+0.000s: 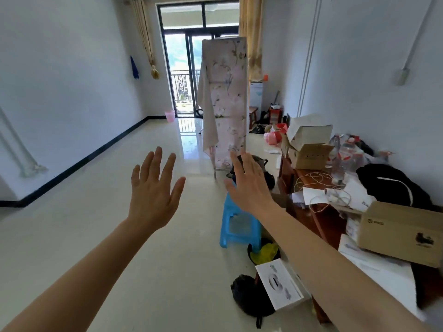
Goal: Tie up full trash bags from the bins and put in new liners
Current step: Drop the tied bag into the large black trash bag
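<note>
Plainly, left hand (153, 188) and right hand (249, 185) show open, empty grips; floor (96, 224) lies free toward 9 o'clock; the right one partly hides the blue stool (236, 226).

Under you, the pale tiled floor (96, 236) is polished and glossy and mirrors the daylight, while the white wall (60, 80) looks matt. The stool (230, 226) is smooth blue plastic, and the far pink bin (169, 116) is plastic too. The tall wardrobe (227, 104) wears soft floral cloth, and the curtain (251, 32) is yellowish cloth. To your right, the table (318, 216) is reddish wood with a slight sheen. The cardboard box (402, 233) on it is brown and matt, the white box (280, 283) is smooth card, the bottles (345, 152) are clear plastic, and the black garment (393, 183) is dull cloth.
</note>
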The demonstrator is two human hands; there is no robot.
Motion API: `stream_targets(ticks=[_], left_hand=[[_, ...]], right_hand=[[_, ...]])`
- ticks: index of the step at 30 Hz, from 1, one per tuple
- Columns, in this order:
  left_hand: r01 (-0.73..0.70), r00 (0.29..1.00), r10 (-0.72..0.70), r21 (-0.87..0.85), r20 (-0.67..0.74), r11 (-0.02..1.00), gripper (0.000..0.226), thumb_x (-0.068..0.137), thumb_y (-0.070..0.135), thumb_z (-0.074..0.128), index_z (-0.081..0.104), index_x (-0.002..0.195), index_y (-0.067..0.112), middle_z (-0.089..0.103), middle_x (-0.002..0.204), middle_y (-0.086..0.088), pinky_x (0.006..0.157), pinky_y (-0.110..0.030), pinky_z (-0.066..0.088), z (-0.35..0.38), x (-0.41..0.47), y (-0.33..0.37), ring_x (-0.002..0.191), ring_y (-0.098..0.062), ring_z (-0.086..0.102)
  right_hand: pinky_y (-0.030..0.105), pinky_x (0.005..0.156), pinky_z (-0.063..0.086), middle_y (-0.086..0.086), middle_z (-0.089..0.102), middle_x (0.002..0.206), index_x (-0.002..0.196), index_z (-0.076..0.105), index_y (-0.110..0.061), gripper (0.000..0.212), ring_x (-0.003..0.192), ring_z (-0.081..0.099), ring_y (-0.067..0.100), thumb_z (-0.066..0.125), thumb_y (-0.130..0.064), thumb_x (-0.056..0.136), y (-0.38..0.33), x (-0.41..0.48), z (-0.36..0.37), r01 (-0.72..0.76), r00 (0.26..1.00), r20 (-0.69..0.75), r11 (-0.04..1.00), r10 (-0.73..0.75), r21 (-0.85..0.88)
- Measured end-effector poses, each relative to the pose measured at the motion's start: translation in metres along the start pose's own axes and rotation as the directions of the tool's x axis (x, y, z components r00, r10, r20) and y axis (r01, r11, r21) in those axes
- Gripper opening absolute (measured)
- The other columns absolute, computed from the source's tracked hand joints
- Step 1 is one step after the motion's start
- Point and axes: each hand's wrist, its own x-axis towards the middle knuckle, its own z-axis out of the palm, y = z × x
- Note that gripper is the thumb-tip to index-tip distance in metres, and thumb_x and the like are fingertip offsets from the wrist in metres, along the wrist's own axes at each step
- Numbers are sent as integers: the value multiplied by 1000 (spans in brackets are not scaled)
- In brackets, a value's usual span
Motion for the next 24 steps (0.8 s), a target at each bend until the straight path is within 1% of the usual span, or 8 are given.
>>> stream_targets(ticks=[4,7,9,11,15,17,20,24], left_hand=[[52,997,-51,6,-57,999,63,100,49,27,25,153,16,16,162,-14,117,-57,18,49,64,-86,149,-33,13],[66,996,-65,4,-60,998,63,100,50,26,24,154,16,15,162,-14,117,-58,19,100,118,-147,150,-33,12],[55,998,-55,-5,-34,998,64,100,51,23,22,154,17,13,163,-13,118,-57,17,137,163,-184,150,-32,10],[38,999,-38,-23,-12,999,64,100,52,21,20,155,18,11,163,-11,118,-56,17,172,216,-214,150,-31,9],[-57,998,59,-84,19,995,64,100,52,21,24,154,17,16,162,-13,117,-56,20,239,323,-242,149,-33,15],[-120,992,123,-107,22,987,64,100,51,22,26,153,16,19,161,-15,115,-56,22,276,373,-244,148,-35,18],[-222,973,229,-156,28,962,63,100,50,24,29,152,14,19,161,-16,114,-57,25,349,449,-238,147,-35,19],[-280,954,296,-200,54,939,63,100,51,25,28,153,16,15,162,-14,114,-58,24,458,541,-221,149,-33,15]], right_hand=[[46,123,9,10,-2,165,158,0,-23,73,152,0,28,40,-44,101,-25,105,77,83,996,24,997,-83,12],[45,123,9,10,-2,165,157,0,-23,74,152,2,29,41,-44,100,-34,183,140,131,991,20,991,-130,-21],[48,122,14,11,2,165,158,3,-21,74,152,6,30,43,-44,100,-34,237,180,131,991,30,990,-130,-47],[48,121,14,12,2,165,158,4,-20,74,152,6,30,43,-43,99,-29,289,208,99,994,54,993,-96,-57],[46,122,9,10,-1,165,158,3,-21,74,152,2,28,42,-43,99,-1,377,243,4,999,47,998,-1,-67],[47,122,11,10,0,165,158,3,-21,74,152,3,28,42,-42,99,23,412,259,-31,999,35,996,34,-84],[49,121,16,12,5,165,157,4,-21,74,151,8,30,44,-39,98,78,472,296,-95,995,7,989,97,-113],[50,122,13,13,2,164,157,-1,-24,75,151,5,31,43,-41,99,161,552,355,-191,981,3,971,193,-146]])
